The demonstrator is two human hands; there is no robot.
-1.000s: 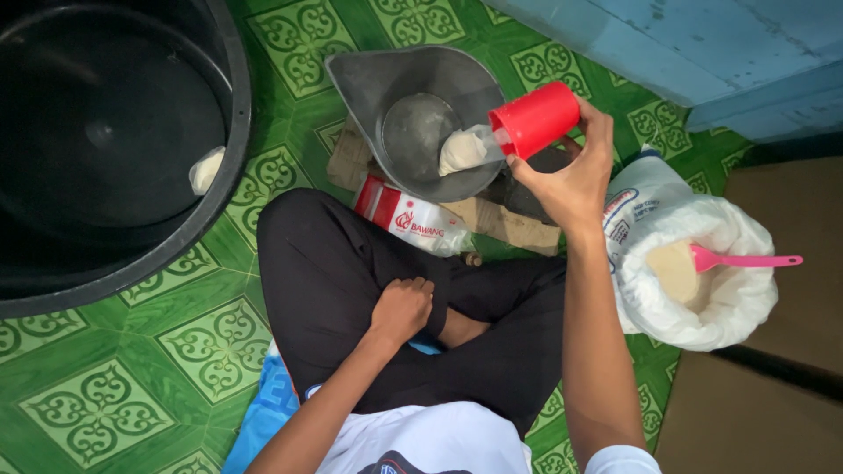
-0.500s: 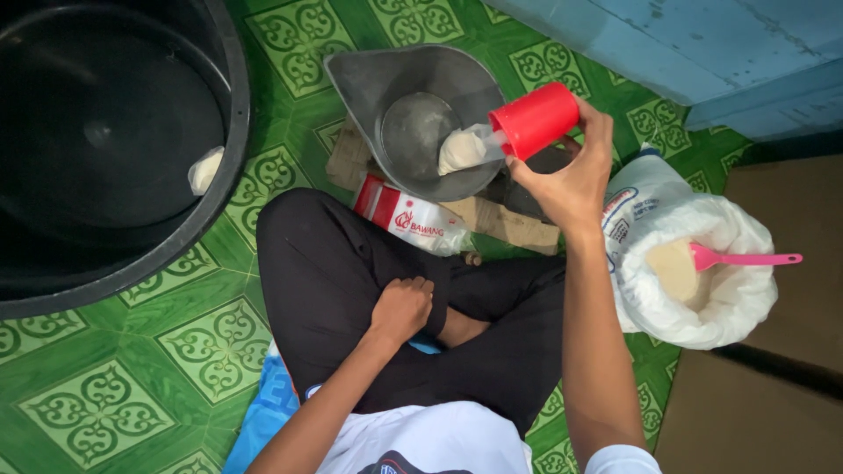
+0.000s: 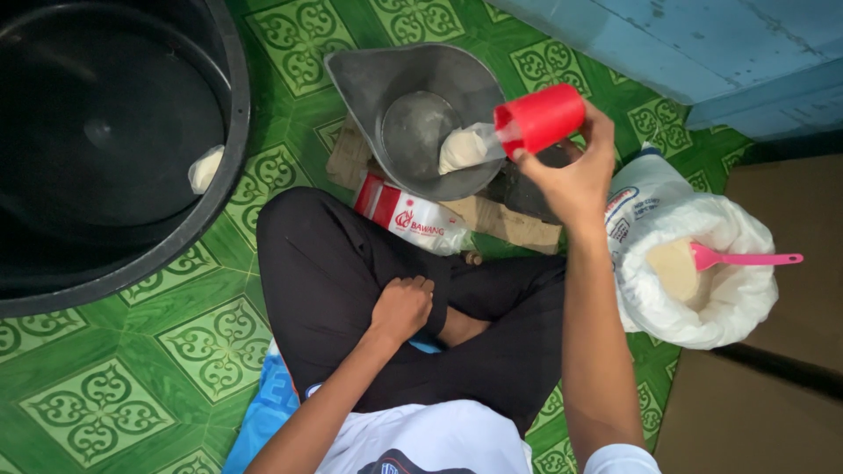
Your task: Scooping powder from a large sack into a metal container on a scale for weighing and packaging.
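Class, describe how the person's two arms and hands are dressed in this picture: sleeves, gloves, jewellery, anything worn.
Both hands are bare: no gloves, rings or watch show on the left hand or the right hand. Both forearms are uncovered too. A light blue sleeve edge shows at the right upper arm, matching short sleeves on a white shirt.

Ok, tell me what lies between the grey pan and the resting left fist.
In the head view, a red-and-white packet lies on the floor between grey pan and left fist, then the black-trousered leg.

light: soft, even | shadows: faint | focus: sharp | edges: slightly distorted
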